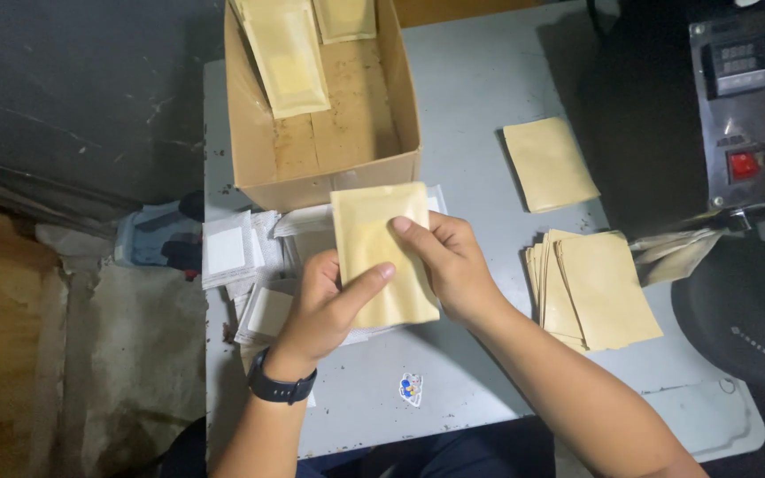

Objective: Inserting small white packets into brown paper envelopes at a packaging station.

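Holding tan pouch (pixel 382 257), both hands (pixel 325 305) (pixel 453 261) below cardboard box (pixel 250 133).

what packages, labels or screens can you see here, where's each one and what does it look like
Kraft pouch: flat tan rectangle, held by left hand and right hand.
Pouch stack: tan, fanned, right of the hands.
Single pouch: tan, flat, beyond the stack.
Cardboard box: brown, open, pouches leaning inside.
White sachets: square, heaped left of the hands.
Sticker: small, blue and white, near table edge.
Control panel: grey, two dark displays, red switch, yellow light.

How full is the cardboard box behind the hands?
Nearly empty: the cardboard box is open-topped, with two yellowish pouches leaning at its far end and bare brown floor showing elsewhere.
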